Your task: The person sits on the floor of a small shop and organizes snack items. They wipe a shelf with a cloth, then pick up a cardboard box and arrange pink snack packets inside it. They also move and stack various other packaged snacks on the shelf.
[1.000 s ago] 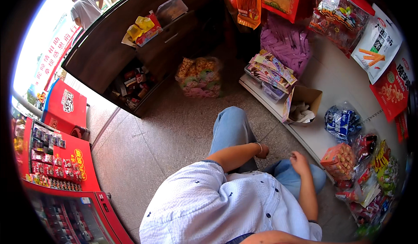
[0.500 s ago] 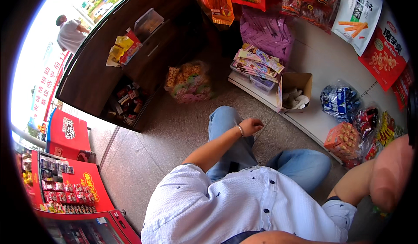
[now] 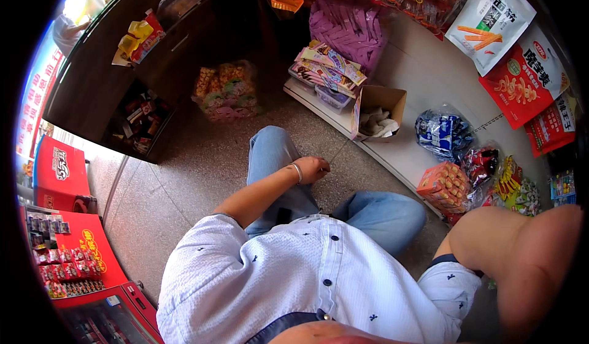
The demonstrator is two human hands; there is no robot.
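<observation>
My left hand (image 3: 314, 169) rests by my bent left knee, its fingers loosely curled; nothing shows in them. A thin bracelet (image 3: 297, 173) circles that wrist. Of my right arm (image 3: 521, 239), the bare part is bent up large and close at the lower right; its hand lies out of sight. Nearest that arm stand an orange-pink pack of snacks (image 3: 445, 187), a bag of dark red packets (image 3: 480, 163) and yellow and green packets (image 3: 508, 178). Beyond my left hand sits an open cardboard box (image 3: 392, 101) with whitish, crumpled contents.
A pale low shelf (image 3: 408, 157) runs along the right, bearing blue packets in a clear bag (image 3: 443, 132) and purple packets (image 3: 346, 31). Snack bags (image 3: 491, 22) hang above. A dark wooden counter (image 3: 80, 92), a bagged snack pack (image 3: 227, 92) and red display stands (image 3: 61, 172) lie left.
The whole view has swung to the right, so the surroundings sit further left and higher. More of my bent right arm shows. My left hand stays by the knee.
</observation>
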